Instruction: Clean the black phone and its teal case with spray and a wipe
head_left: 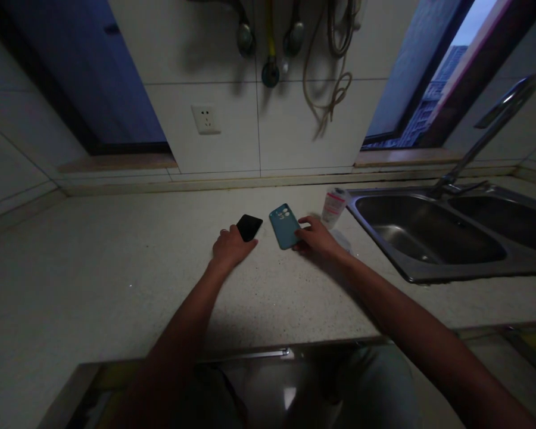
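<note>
On the speckled white countertop [116, 268] lie a black phone [250, 226] and a teal phone case [284, 225], side by side. My left hand [230, 247] rests on the counter with its fingers curled around the near end of the black phone. My right hand [316, 237] lies just right of the teal case, fingertips pinching its right edge. Both forearms reach in from the bottom of the view.
A small white bottle with a pink label [333, 207] lies beside the steel double sink [429, 235], whose tap [486, 134] rises at the right. A wall socket [206, 118] and hanging hoses [330, 77] are on the tiled wall behind.
</note>
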